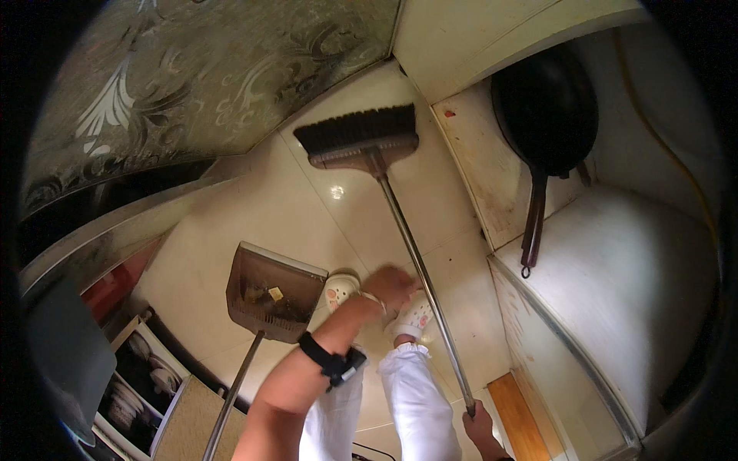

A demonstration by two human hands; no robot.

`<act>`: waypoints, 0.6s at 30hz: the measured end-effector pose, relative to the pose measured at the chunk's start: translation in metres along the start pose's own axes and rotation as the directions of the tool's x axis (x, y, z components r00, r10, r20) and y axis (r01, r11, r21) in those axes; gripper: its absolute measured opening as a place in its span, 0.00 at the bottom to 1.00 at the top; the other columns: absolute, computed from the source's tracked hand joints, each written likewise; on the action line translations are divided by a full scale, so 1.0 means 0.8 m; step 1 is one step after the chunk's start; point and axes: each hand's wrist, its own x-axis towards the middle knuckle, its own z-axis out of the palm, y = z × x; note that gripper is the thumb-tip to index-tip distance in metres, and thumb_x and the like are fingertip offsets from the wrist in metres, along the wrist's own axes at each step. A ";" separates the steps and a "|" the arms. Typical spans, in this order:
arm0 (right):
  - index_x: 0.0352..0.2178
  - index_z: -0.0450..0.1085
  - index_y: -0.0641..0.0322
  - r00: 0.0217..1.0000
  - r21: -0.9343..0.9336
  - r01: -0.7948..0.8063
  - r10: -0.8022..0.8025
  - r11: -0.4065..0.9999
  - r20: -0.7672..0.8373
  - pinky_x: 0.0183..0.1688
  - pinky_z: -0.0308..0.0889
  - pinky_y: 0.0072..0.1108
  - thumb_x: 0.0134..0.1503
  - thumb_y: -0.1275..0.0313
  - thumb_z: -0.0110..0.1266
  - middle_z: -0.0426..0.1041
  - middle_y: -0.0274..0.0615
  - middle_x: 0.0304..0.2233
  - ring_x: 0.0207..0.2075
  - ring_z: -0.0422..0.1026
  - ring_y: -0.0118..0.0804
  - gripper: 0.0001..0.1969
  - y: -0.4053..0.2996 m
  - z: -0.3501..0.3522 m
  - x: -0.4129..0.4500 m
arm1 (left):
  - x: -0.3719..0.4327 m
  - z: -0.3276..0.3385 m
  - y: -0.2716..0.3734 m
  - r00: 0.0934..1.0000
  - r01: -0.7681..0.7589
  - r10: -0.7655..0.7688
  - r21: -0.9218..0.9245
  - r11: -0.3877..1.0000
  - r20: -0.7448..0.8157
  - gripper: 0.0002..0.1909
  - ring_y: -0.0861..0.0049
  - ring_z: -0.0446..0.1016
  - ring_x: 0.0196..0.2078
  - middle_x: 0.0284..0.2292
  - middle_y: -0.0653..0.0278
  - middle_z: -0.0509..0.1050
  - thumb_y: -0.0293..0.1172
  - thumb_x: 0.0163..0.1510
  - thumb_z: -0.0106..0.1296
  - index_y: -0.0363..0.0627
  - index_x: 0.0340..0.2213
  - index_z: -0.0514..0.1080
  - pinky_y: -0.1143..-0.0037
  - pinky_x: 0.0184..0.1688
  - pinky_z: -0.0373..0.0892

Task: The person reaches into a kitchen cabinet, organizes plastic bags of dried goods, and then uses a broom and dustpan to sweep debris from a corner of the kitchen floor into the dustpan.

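My right hand (479, 425) grips the lower end of a broom's metal handle (424, 271). The broom head (369, 141), with dark bristles, lies out on the tiled floor with its bristles pointing away from me. My left hand (393, 287), blurred, is beside the middle of the handle, above my shoes. Its fingertips come up to the handle, but whether they grip it is unclear. Left of my feet sits a brown dustpan (271, 314) holding a pale scrap (275, 294) and dark debris. The dustpan's long handle (233, 392) runs toward the lower left and out of view.
A black frying pan (545, 115) stands on the right, its handle pointing toward me. A patterned cabinet front (230, 80) borders the floor at upper left. Dishes (161, 377) fill an open rack at lower left. White clogs (341, 288) are on my feet.
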 end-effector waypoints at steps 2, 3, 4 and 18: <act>0.36 0.63 0.63 0.997 -0.056 -0.081 0.082 0.995 0.013 0.33 0.65 0.35 0.47 0.70 0.50 0.71 0.50 0.26 0.31 0.71 0.52 0.14 0.035 0.015 0.019 | 0.014 -0.043 -0.012 0.858 0.125 -0.082 0.051 0.991 -0.508 0.13 0.59 0.73 0.28 0.26 0.52 0.75 0.36 0.52 0.44 0.41 0.28 0.74 0.67 0.33 0.69; 0.33 0.64 0.63 0.992 -0.087 -0.122 0.124 0.989 0.018 0.33 0.65 0.36 0.47 0.70 0.50 0.71 0.51 0.27 0.32 0.71 0.52 0.12 0.054 0.023 0.029 | 0.029 -0.067 -0.018 0.727 0.176 -0.094 0.052 0.983 -0.680 0.12 0.60 0.73 0.27 0.26 0.52 0.75 0.35 0.53 0.44 0.41 0.28 0.74 0.67 0.32 0.69; 0.34 0.65 0.64 0.983 -0.139 -0.177 0.182 0.974 0.028 0.36 0.66 0.36 0.46 0.70 0.51 0.72 0.52 0.29 0.34 0.71 0.52 0.13 0.067 0.032 0.044 | 0.051 -0.098 -0.022 0.613 0.212 -0.076 0.071 0.975 -0.786 0.11 0.60 0.73 0.27 0.26 0.52 0.75 0.33 0.53 0.44 0.41 0.29 0.74 0.68 0.31 0.68; 0.32 0.70 0.62 0.875 -0.472 0.015 0.217 0.881 0.433 0.40 0.67 0.35 0.46 0.62 0.51 0.73 0.49 0.31 0.37 0.72 0.49 0.15 0.121 0.069 0.285 | 0.283 -0.291 -0.108 0.607 0.482 0.070 0.436 0.760 -0.792 0.25 0.62 0.61 0.52 0.54 0.57 0.58 0.24 0.47 0.48 0.38 0.49 0.63 0.70 0.52 0.61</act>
